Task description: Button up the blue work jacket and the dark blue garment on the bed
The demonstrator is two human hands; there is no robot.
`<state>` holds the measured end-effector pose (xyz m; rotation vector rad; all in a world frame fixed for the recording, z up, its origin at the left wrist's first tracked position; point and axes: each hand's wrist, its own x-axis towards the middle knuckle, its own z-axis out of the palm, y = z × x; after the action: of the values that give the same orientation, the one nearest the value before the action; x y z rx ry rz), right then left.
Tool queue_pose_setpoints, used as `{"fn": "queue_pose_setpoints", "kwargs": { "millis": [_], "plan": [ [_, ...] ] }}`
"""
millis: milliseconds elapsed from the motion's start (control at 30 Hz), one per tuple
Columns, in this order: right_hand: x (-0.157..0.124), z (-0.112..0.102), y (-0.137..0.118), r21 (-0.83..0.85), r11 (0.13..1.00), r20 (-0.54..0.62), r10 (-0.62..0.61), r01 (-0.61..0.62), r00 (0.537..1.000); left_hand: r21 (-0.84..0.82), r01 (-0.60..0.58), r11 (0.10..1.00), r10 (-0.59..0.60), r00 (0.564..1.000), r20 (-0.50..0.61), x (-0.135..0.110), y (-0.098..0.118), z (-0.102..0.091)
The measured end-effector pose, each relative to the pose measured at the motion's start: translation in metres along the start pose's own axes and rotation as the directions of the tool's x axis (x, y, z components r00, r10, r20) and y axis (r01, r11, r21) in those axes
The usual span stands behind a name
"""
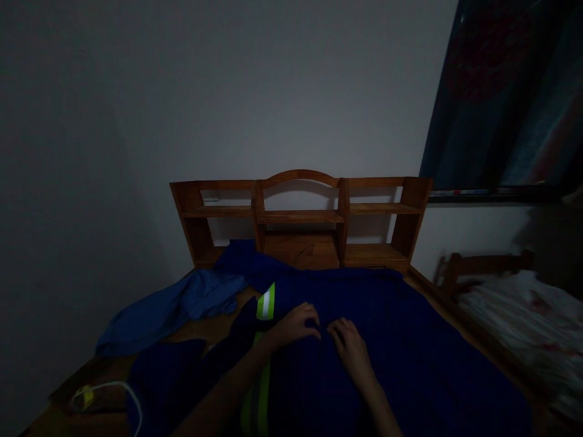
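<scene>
A dark navy garment [392, 352] with green and white reflective stripes [266, 303] lies spread over a wooden bed platform [200, 331]. My left hand [295, 325] rests on the cloth near the stripe, its fingers curled down into the fabric. A little to the right, my right hand [348, 347] lies on the same cloth with its fingers bent and pressed on it. The room is dim, so what the fingers pinch is hard to make out.
A lighter blue cloth [173, 309] lies crumpled at the left. A wooden headboard with shelves [300, 215] stands against the white wall. A white cable with a yellow piece [91, 396] lies at the near left. Another bed with pale bedding [528, 321] is on the right.
</scene>
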<state>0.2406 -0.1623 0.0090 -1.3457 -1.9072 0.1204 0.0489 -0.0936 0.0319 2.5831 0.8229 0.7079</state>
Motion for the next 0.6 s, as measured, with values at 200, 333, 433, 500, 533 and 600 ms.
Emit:
{"fn": "queue_pose_setpoints", "kwargs": {
  "millis": [200, 333, 433, 500, 533, 600],
  "plan": [
    [-0.001, 0.002, 0.001, 0.053, 0.998, -0.008, 0.045, -0.044, 0.999, -0.289, 0.106, 0.951, -0.063, 0.986, 0.153, 0.024, -0.036, -0.001],
    [0.0, 0.004, 0.004, 0.038, 0.997, -0.001, 0.061, -0.06, 0.998, -0.335, 0.11, 0.936, -0.07, 0.989, 0.131, 0.02, -0.041, 0.0],
    [0.002, 0.006, 0.006, 0.024, 0.996, 0.027, 0.081, -0.082, 0.996, -0.335, 0.088, 0.938, -0.04, 0.989, 0.145, 0.017, -0.042, 0.003],
    [0.004, 0.008, 0.007, 0.014, 0.996, 0.045, 0.092, -0.092, 0.995, -0.303, 0.071, 0.95, -0.03, 0.99, 0.137, 0.017, -0.042, 0.004],
    [0.006, 0.008, 0.007, 0.008, 0.995, 0.052, 0.097, -0.097, 0.994, -0.278, 0.062, 0.959, -0.028, 0.992, 0.125, 0.017, -0.042, 0.004],
    [0.008, 0.01, 0.008, -0.002, 0.994, 0.064, 0.105, -0.105, 0.992, -0.216, 0.033, 0.976, -0.014, 0.996, 0.091, 0.017, -0.04, 0.005]
  ]
}}
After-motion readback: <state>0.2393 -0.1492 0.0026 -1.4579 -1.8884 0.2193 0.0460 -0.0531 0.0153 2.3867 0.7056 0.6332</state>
